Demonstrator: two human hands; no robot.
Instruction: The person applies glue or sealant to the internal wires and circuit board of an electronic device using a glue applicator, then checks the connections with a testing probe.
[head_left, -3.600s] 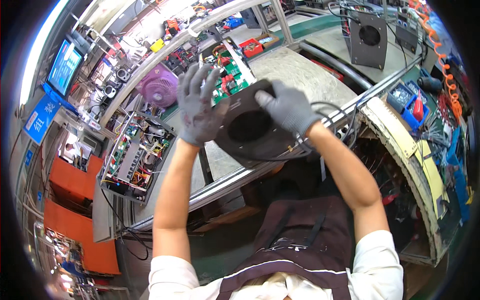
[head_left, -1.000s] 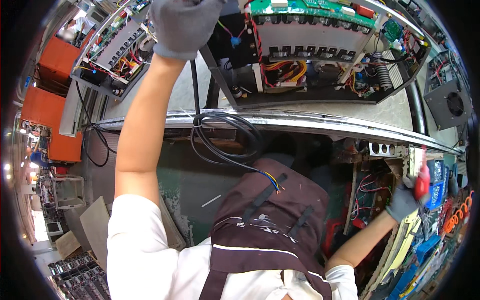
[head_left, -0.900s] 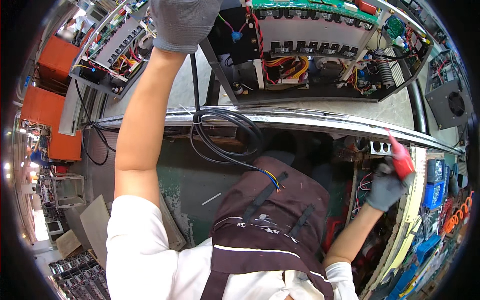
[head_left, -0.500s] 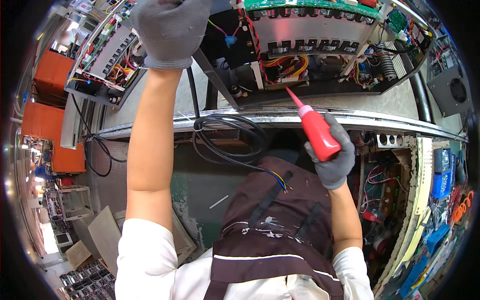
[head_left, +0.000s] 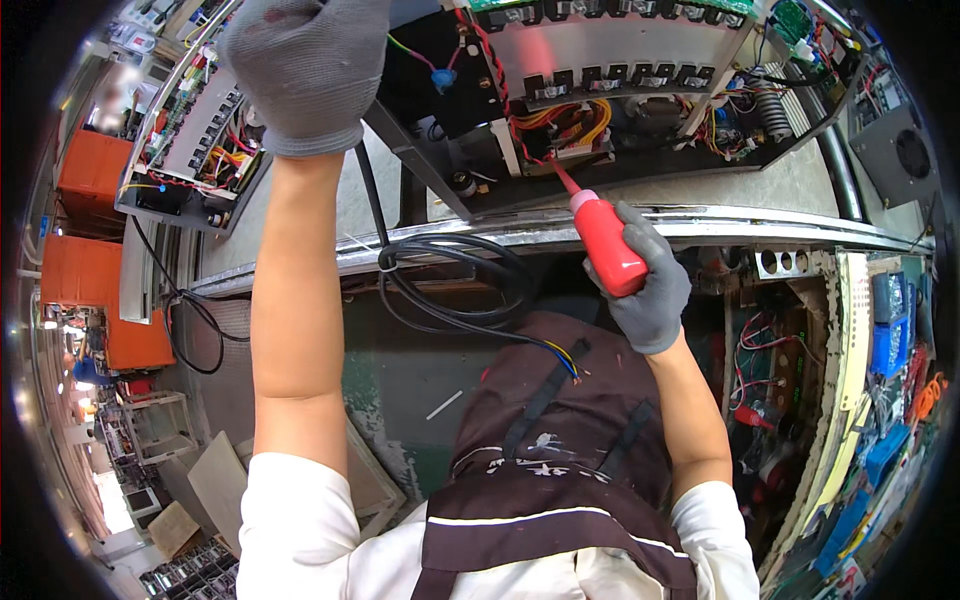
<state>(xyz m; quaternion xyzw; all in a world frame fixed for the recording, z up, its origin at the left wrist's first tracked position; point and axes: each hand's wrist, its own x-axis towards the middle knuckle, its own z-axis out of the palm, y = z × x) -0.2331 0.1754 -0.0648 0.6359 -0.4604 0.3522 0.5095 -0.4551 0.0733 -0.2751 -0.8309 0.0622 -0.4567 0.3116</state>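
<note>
My right hand (head_left: 655, 285), in a grey glove, is wrapped round a red squeeze bottle (head_left: 610, 245) with a long pointed nozzle. The nozzle tip points up and left, by the lower front of an open electronics chassis (head_left: 600, 180) with yellow and red wires inside; whether it touches anything I cannot tell. My left hand (head_left: 305, 75), also gloved in grey, is closed at the upper left beside the chassis's dark side panel. The back of that hand faces me, and whatever its fingers hold is hidden.
A coiled black cable (head_left: 455, 275) with bare coloured ends hangs at the bench's metal edge (head_left: 720, 225). A second open chassis (head_left: 190, 150) stands left, near orange boxes (head_left: 85, 270). A grey case with a fan (head_left: 900, 165) is at right, above a cluttered shelf of tools and parts.
The red squeeze bottle and my right hand have moved left and slightly up, toward the chassis front. My left hand appears farther left and a little lower, still closed.
</note>
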